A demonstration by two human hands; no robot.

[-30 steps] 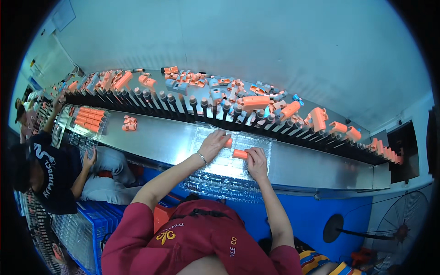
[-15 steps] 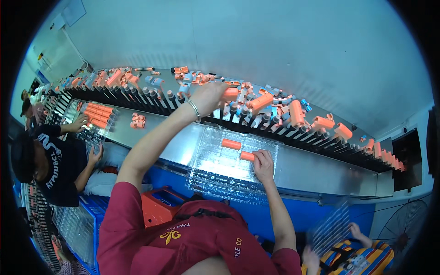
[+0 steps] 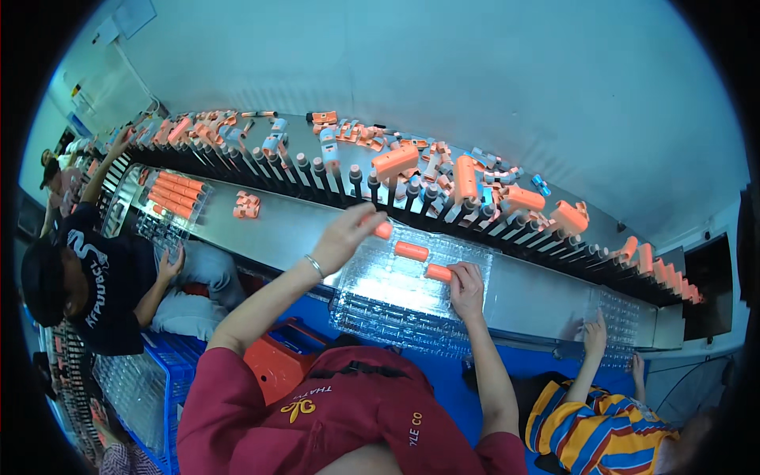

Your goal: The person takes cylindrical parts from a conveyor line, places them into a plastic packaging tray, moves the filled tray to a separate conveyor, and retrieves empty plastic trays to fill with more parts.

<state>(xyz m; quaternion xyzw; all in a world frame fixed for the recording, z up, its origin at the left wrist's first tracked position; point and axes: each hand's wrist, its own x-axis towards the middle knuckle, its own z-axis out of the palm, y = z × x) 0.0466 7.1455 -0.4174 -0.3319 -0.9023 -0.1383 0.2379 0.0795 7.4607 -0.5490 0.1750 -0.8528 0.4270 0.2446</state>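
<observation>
My left hand point(image 3: 348, 236) pinches an orange cylindrical shell point(image 3: 383, 229) just above the upper left of a clear plastic blister tray point(image 3: 372, 273). Beside it, another orange shell point(image 3: 412, 251) lies in the tray by itself. My right hand point(image 3: 467, 286) has its fingers closed on the end of a third orange shell point(image 3: 438, 272) in the tray, to the right. More clear trays seem to lie under this one, jutting over the table's front edge.
Behind the tray runs a row of black pegs point(image 3: 372, 184), some bearing orange shells point(image 3: 465, 179). Loose orange and grey parts point(image 3: 360, 134) lie beyond. Co-workers sit on both sides; the left one has a tray of orange shells point(image 3: 174, 192), the right one a clear tray point(image 3: 621, 321).
My left hand has come down from the pegs to the tray with an orange shell. The pegged shells have shifted left. The right co-worker's tray is now on the table; the left co-worker reaches up to the pegs.
</observation>
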